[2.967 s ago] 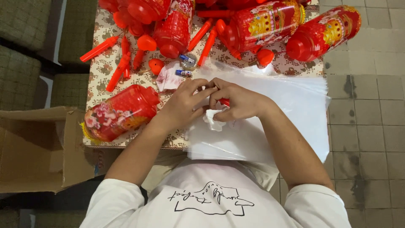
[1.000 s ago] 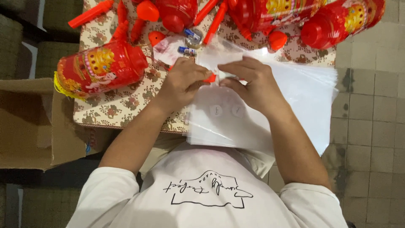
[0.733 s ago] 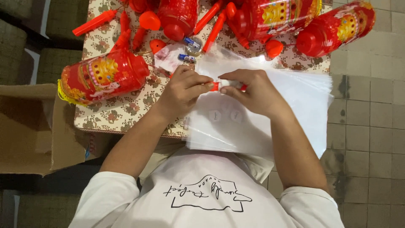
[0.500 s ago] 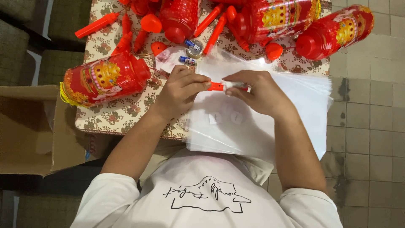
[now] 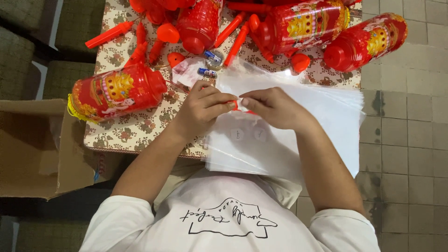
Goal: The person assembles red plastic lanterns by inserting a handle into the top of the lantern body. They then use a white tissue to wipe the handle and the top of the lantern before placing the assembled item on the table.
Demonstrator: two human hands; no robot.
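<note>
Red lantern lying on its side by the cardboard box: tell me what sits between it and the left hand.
Head view: only bare floral tablecloth separates the red lantern from the left hand.

Lying under both hands: stack of clear plastic bags bearing two small white round labels. Sitting open at the far left: brown cardboard box.

- Stack of plastic sheets lies on the tabletop, overhanging its near edge.
- Both hands meet on the stack.
- Lantern at nine o'clock of the left hand.
- Cardboard box on the floor, at eight o'clock.
</note>
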